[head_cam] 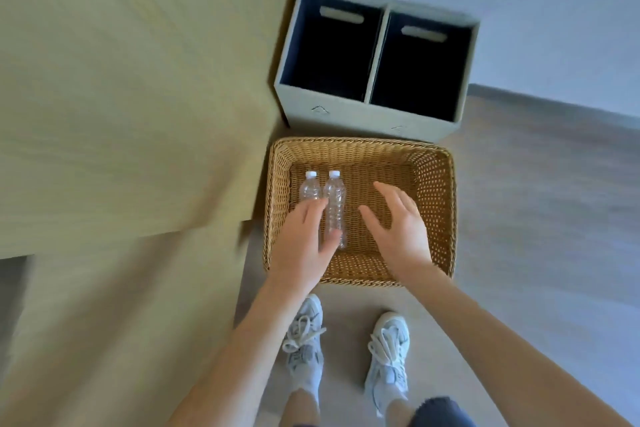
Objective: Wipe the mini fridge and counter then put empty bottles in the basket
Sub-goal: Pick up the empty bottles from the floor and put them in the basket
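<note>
Wicker basket (360, 144) on grey floor (536, 218) by desk (138, 80).
Two plastic bottles (335, 199) along its left wall, under spread left hand (304, 239); right hand (401, 225) spread, empty.

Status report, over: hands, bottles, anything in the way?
Left hand open over bottles. Right hand open, empty. Two bottles lie side by side in basket, left half. Nothing in the way.
</note>
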`<state>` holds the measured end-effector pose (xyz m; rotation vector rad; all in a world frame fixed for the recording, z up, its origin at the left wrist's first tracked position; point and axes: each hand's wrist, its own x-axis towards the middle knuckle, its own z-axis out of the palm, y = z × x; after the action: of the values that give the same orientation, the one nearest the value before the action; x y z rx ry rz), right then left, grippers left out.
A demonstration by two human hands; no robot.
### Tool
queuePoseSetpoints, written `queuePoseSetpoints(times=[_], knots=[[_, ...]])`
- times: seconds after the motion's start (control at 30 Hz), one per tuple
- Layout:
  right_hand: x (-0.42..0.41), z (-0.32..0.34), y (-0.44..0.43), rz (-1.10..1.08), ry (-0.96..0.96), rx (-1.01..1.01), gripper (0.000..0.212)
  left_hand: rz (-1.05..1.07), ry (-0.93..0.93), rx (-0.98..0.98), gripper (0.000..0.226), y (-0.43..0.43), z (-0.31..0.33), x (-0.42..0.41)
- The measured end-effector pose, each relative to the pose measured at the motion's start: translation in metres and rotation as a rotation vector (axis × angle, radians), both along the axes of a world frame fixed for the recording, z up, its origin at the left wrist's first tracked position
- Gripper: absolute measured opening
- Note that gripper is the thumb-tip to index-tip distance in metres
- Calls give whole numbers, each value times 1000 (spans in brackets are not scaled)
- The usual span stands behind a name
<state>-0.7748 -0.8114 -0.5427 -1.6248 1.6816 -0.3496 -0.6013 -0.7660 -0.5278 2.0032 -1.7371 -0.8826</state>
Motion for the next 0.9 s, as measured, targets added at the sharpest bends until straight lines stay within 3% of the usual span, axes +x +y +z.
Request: queuePoseSetpoints(times=[0.13,0.27,0.47,0.63,0.9], knots=[[-14,176,3,61,8,-112,53,-72,-64,-96,43,-5,180,-14],[-23,317,12,111,-5,-285,46,-137,-129,-208,41,-9,322,-22],[-43,486,27,191,16,-536,50,-80,-219,-438,46,16,493,-32],[-67,550,56,178,95,-639,56,-84,-204,-521,54,59,555,-41],[-111,537,117,204,142,-496,59,-173,-327,-426,52,124,533,-66]])
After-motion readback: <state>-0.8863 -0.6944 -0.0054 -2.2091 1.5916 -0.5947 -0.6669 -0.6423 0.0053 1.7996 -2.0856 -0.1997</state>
